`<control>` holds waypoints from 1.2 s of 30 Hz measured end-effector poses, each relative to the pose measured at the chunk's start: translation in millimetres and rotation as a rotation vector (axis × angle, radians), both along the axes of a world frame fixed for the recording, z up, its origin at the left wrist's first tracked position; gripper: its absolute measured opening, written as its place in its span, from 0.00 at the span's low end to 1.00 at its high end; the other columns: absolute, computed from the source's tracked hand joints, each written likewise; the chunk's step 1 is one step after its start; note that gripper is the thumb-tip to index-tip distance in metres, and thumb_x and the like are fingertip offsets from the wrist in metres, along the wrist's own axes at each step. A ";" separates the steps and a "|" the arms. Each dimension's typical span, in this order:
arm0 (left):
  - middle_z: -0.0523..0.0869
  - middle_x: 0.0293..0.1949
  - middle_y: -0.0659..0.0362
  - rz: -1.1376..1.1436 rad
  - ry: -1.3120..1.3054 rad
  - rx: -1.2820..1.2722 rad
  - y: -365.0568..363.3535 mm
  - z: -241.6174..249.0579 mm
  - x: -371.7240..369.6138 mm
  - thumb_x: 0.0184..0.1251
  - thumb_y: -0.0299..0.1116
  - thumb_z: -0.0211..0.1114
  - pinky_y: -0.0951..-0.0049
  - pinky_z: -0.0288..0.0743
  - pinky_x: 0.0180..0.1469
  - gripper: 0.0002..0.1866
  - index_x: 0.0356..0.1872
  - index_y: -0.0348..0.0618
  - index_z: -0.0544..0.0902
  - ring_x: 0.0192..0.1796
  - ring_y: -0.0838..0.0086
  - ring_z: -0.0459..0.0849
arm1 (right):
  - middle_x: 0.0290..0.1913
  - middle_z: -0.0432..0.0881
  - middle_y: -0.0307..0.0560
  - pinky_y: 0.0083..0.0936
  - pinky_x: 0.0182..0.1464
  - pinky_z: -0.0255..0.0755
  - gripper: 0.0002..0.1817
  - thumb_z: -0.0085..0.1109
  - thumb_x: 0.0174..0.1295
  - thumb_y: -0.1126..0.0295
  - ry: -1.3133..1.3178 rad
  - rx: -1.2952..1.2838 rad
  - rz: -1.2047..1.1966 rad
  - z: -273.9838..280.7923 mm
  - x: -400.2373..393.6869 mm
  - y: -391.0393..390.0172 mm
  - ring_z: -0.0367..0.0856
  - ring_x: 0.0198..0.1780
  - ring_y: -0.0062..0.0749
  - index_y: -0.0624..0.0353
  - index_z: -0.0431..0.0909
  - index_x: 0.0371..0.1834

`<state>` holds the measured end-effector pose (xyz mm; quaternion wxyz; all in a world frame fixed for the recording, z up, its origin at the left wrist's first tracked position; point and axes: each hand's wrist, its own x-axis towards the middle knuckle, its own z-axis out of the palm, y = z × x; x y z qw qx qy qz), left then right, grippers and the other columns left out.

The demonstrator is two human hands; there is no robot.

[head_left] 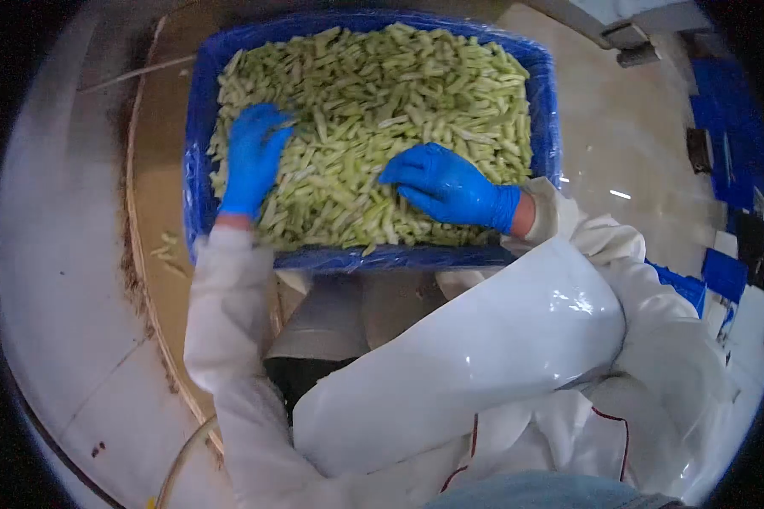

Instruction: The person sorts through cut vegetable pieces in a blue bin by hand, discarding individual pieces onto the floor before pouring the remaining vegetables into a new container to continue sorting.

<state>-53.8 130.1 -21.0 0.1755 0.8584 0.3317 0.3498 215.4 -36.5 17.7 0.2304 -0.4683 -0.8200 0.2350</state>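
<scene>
A blue plastic crate [545, 110], wrapped with clear film, is heaped with pale green cut vegetable strips [382, 93]; their exact kind I cannot make out. My left hand [255, 157], in a blue glove, lies over the strips at the left side, thumb apart from the fingers and some fingertips smeared. Nearer the crate's front right, my right hand [454, 187], gloved the same way, rests on the heap with its fingers bent and the thumb a little apart. I see no strip clearly gripped in either hand.
Several loose strips [168, 253] lie on the tan floor left of the crate. A pale wall or panel [68, 212] runs along the left. My white apron [467, 356] hangs close to the crate's front edge. Blue containers [726, 127] stand at the far right.
</scene>
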 end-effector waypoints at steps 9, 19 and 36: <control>0.82 0.46 0.46 1.034 0.732 0.022 -60.2 48.4 -218.5 0.57 0.35 0.66 0.60 0.73 0.51 0.19 0.51 0.43 0.79 0.49 0.57 0.80 | 0.58 0.70 0.59 0.44 0.61 0.61 0.30 0.61 0.56 0.55 -0.321 0.442 -0.578 1.4 89.1 31.7 0.68 0.59 0.54 0.52 0.68 0.62; 0.81 0.47 0.50 0.362 0.260 0.165 -22.9 77.7 -55.5 0.57 0.31 0.65 0.62 0.69 0.55 0.18 0.50 0.44 0.80 0.50 0.55 0.77 | 0.64 0.61 0.64 0.49 0.65 0.54 0.48 0.65 0.43 0.39 -0.313 0.199 -0.672 -23.0 69.5 63.2 0.59 0.64 0.60 0.48 0.61 0.68; 0.83 0.31 0.57 -0.165 -0.054 -0.051 22.7 -15.4 142.0 0.52 0.26 0.66 0.71 0.76 0.39 0.07 0.34 0.43 0.84 0.35 0.67 0.83 | 0.63 0.64 0.57 0.50 0.63 0.57 0.42 0.66 0.44 0.42 -0.147 0.254 -0.649 -31.2 84.0 57.1 0.62 0.61 0.59 0.43 0.65 0.65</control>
